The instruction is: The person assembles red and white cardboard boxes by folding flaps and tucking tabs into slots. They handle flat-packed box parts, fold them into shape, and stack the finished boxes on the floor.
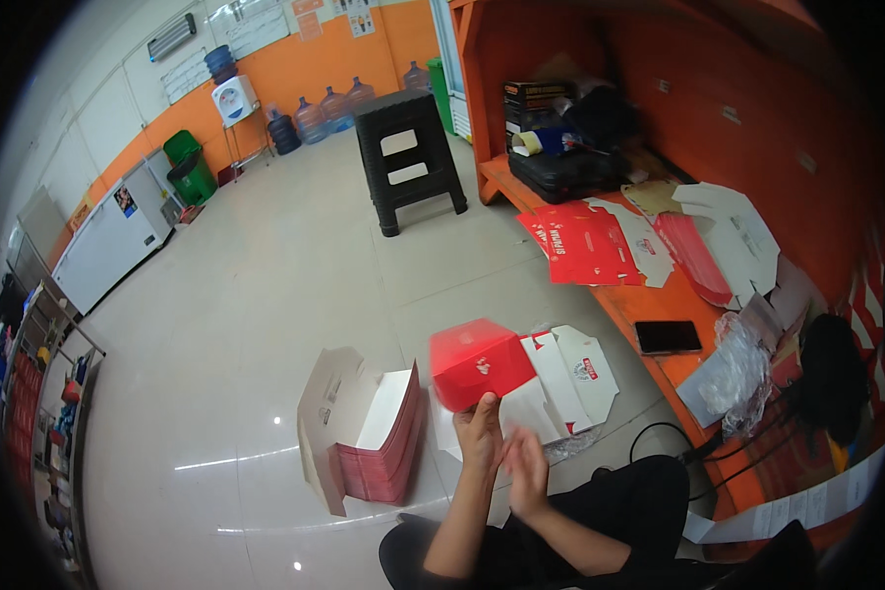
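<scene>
You have 2 open ways over the floor (pixel 265 265): far left beyond the nested carton stack (pixel 379 472), and ahead past the red box (pixel 482 364) to the black stool (pixel 408 110). That stack stands left of your left grip (pixel 479 430). On your right, flat cartons (pixel 590 398), the orange counter (pixel 623 305) and looping black cables (pixel 662 424) block passage.

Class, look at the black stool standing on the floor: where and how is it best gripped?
Probably by the crossbar on the side of the black stool facing the camera, coming from that near side: the stool stands upright, and openings above and below the bar should let a grip wrap round.
</scene>
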Motion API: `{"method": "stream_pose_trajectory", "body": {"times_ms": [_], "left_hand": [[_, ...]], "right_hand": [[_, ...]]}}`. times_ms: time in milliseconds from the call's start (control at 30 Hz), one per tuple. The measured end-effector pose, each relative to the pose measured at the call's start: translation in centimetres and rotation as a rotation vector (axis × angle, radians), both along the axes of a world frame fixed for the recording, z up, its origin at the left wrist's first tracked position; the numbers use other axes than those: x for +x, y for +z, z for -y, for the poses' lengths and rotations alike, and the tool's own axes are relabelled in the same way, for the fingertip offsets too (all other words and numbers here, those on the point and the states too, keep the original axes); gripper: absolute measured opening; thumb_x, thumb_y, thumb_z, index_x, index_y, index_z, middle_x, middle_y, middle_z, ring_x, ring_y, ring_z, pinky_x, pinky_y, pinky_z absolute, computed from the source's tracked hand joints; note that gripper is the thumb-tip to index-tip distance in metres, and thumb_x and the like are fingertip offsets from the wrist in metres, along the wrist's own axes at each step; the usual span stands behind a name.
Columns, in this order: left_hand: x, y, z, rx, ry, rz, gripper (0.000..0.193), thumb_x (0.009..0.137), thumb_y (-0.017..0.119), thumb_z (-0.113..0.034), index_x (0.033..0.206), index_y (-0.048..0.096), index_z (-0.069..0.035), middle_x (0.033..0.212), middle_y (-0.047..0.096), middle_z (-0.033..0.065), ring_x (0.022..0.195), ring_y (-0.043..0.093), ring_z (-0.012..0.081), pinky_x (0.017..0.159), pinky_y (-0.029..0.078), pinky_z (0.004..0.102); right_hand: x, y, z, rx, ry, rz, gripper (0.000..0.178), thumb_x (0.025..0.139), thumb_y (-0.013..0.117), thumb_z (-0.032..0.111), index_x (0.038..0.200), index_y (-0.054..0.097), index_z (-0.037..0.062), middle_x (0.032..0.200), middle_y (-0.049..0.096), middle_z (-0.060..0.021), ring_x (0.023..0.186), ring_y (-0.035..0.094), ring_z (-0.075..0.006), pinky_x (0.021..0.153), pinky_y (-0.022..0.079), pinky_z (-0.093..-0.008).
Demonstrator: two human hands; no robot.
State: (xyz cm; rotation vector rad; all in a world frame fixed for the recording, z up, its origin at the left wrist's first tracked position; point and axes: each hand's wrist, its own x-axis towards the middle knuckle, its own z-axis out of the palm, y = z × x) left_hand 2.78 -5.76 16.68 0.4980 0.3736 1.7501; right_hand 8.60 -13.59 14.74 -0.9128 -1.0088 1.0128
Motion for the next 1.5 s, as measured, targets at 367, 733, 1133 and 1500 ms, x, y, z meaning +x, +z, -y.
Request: {"method": "stream_pose_trajectory", "body": {"times_ms": [367,733,1133,1500], "left_hand": [[4.1,-16.9,-0.6,0.054,0.258,-1.191,0.034,0.086,0.060,-0.022,0.114,0.054,-0.005,0.115,0.057,0.0113,0.107,0.053,0.0269,0.092,0.040,0.0367],[4.0,-22.5,0.3,0.220,-0.150,-2.066,0.042,0.079,0.062,-0.023,0.118,0.054,-0.011,0.127,0.052,0.0043,0.117,0.049,0.0223,0.092,0.040,0.0421],[3.4,-20.1,-1.8,0.067,-0.282,-1.892,0.022,0.084,0.058,-0.027,0.086,0.066,-0.006,0.082,0.065,0.0150,0.078,0.063,0.0321,0.070,0.051,0.0430],[2.7,-19.9,-1.3,0.081,-0.318,-1.944,0.024,0.078,0.065,-0.024,0.093,0.066,-0.006,0.089,0.066,0.0128,0.085,0.062,0.0310,0.075,0.051,0.0415]], "right_hand": [[-5.5,-0.6,-15.0,0.577,-0.113,1.185,0.026,0.084,0.054,0.023,0.099,0.058,0.0028,0.096,0.060,-0.0160,0.088,0.058,-0.0318,0.076,0.046,-0.0417],[-24.0,-4.7,-14.5,0.210,0.668,1.588,0.024,0.087,0.047,0.023,0.101,0.064,0.0126,0.095,0.063,-0.0142,0.083,0.065,-0.0294,0.071,0.050,-0.0430],[-21.1,-6.3,-12.8,0.082,0.931,1.525,0.038,0.092,0.041,0.036,0.112,0.059,0.0101,0.100,0.064,-0.0188,0.095,0.061,-0.0343,0.081,0.047,-0.0452],[-21.2,-4.4,-13.4,0.572,0.385,1.298,0.015,0.079,0.050,0.016,0.089,0.059,0.0069,0.066,0.064,-0.0136,0.063,0.065,-0.0289,0.053,0.049,-0.0414]]}}
